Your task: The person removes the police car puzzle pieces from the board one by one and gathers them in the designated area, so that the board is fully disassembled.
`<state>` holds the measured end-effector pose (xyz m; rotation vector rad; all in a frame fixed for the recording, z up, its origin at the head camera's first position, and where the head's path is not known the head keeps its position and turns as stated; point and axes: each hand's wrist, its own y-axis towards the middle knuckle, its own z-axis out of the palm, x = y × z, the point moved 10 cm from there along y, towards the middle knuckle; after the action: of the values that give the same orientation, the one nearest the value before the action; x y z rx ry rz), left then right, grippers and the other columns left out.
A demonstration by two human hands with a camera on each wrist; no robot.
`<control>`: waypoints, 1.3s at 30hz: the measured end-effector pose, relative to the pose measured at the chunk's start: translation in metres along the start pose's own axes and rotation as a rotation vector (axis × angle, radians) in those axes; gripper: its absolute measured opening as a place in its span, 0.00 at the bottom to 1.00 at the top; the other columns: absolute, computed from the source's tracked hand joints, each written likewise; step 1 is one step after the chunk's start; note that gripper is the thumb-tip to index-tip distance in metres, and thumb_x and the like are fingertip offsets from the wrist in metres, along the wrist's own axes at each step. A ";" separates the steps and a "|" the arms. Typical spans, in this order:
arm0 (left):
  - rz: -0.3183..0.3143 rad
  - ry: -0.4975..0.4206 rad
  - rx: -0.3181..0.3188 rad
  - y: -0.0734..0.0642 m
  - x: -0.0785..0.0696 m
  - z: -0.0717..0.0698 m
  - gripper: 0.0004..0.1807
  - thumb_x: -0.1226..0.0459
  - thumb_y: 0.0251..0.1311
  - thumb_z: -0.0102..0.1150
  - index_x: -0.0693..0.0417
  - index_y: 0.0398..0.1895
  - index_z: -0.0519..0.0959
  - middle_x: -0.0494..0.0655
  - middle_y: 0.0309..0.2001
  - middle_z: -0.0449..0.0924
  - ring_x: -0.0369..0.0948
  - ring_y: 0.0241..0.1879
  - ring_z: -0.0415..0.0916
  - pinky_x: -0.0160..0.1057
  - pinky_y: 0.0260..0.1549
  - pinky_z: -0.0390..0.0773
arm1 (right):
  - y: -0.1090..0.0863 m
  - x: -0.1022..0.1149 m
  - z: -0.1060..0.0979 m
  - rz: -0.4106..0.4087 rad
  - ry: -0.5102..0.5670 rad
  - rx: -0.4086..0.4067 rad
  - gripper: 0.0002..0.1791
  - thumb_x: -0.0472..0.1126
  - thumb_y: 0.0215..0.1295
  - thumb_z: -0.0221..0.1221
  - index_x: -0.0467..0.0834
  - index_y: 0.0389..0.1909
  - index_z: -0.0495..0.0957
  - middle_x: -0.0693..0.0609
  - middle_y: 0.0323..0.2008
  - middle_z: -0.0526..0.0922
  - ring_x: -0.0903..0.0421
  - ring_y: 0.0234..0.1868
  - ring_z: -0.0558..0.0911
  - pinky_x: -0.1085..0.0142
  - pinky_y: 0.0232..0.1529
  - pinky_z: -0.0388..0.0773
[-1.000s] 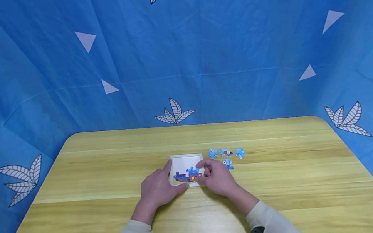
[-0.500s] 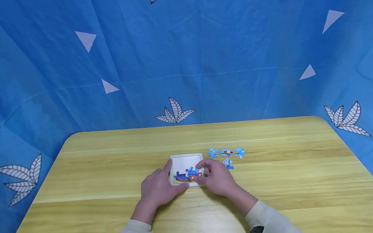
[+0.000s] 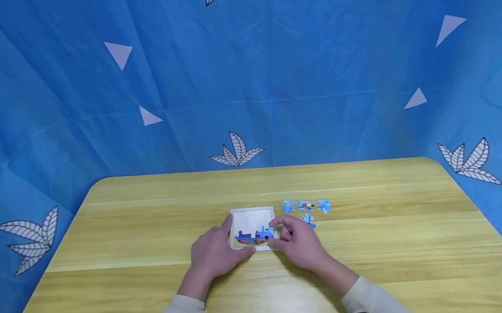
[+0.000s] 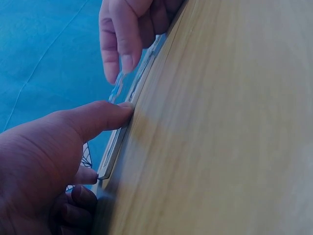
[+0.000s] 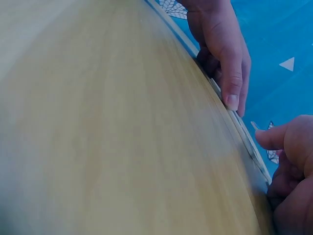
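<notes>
A small jigsaw tray with a pale rim lies on the table, its upper part showing white. Along its lower part run joined puzzle pieces with a blue and red vehicle picture. My left hand grips the tray at its left side, thumb on the near edge and index finger along the left rim. Between thumb and index finger my right hand pinches a blue puzzle piece over the tray's lower right. In the right wrist view that piece appears edge-on at the fingertips, above the tray.
Several loose blue puzzle pieces lie just right of the tray, one of them close behind the right hand. The wooden table spreads around both arms. Behind it hangs a blue cloth with leaf and triangle prints.
My right hand has shifted a little to the right and drawn the blue piece up and away from the joined pieces. The left hand keeps its hold on the tray.
</notes>
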<state>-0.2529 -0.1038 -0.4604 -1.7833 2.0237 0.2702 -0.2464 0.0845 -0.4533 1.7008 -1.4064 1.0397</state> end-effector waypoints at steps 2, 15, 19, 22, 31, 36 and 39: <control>-0.004 0.000 -0.002 0.000 0.000 0.000 0.58 0.33 0.46 0.67 0.53 0.77 0.61 0.53 0.45 0.80 0.44 0.35 0.73 0.44 0.32 0.72 | -0.003 -0.001 -0.003 0.008 0.003 -0.001 0.16 0.33 0.56 0.72 0.45 0.45 0.82 0.57 0.18 0.62 0.60 0.22 0.65 0.60 0.38 0.71; -0.010 0.009 0.002 0.001 0.002 0.002 0.58 0.32 0.46 0.66 0.52 0.77 0.62 0.52 0.44 0.80 0.44 0.35 0.73 0.44 0.33 0.72 | -0.018 -0.009 -0.025 0.010 0.029 -0.012 0.16 0.30 0.55 0.72 0.43 0.45 0.82 0.57 0.18 0.61 0.61 0.21 0.63 0.64 0.40 0.71; -0.007 0.006 -0.002 0.002 0.002 0.003 0.58 0.32 0.46 0.67 0.52 0.77 0.61 0.50 0.43 0.80 0.43 0.34 0.72 0.43 0.32 0.71 | -0.021 -0.014 -0.034 0.022 0.029 -0.016 0.17 0.30 0.56 0.72 0.43 0.46 0.82 0.56 0.18 0.61 0.61 0.21 0.63 0.64 0.38 0.71; -0.007 0.001 -0.001 0.002 0.003 0.003 0.58 0.33 0.46 0.67 0.52 0.77 0.61 0.50 0.42 0.79 0.43 0.33 0.71 0.43 0.31 0.71 | -0.024 -0.016 -0.040 0.018 0.019 -0.014 0.17 0.30 0.56 0.71 0.43 0.46 0.82 0.56 0.18 0.61 0.61 0.21 0.63 0.64 0.38 0.71; -0.013 -0.006 -0.005 0.000 0.002 0.001 0.57 0.34 0.46 0.68 0.52 0.77 0.62 0.50 0.42 0.79 0.43 0.34 0.71 0.43 0.32 0.71 | -0.031 -0.028 -0.060 0.020 0.009 -0.014 0.18 0.32 0.57 0.72 0.41 0.48 0.81 0.55 0.18 0.61 0.62 0.20 0.62 0.65 0.38 0.71; -0.012 -0.008 -0.008 0.000 0.001 0.001 0.57 0.34 0.46 0.68 0.52 0.77 0.62 0.50 0.42 0.79 0.43 0.34 0.71 0.44 0.32 0.71 | -0.033 -0.033 -0.074 0.020 0.008 -0.029 0.18 0.33 0.57 0.72 0.41 0.48 0.81 0.55 0.18 0.60 0.61 0.20 0.62 0.66 0.37 0.70; -0.014 -0.004 -0.008 0.000 0.001 0.001 0.57 0.34 0.46 0.68 0.52 0.77 0.62 0.50 0.42 0.79 0.43 0.33 0.71 0.43 0.31 0.70 | -0.035 -0.034 -0.082 0.016 -0.010 -0.033 0.17 0.34 0.57 0.72 0.41 0.47 0.81 0.55 0.19 0.60 0.62 0.21 0.62 0.65 0.39 0.70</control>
<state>-0.2526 -0.1044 -0.4616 -1.7991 2.0096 0.2784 -0.2275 0.1777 -0.4485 1.6762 -1.4374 1.0129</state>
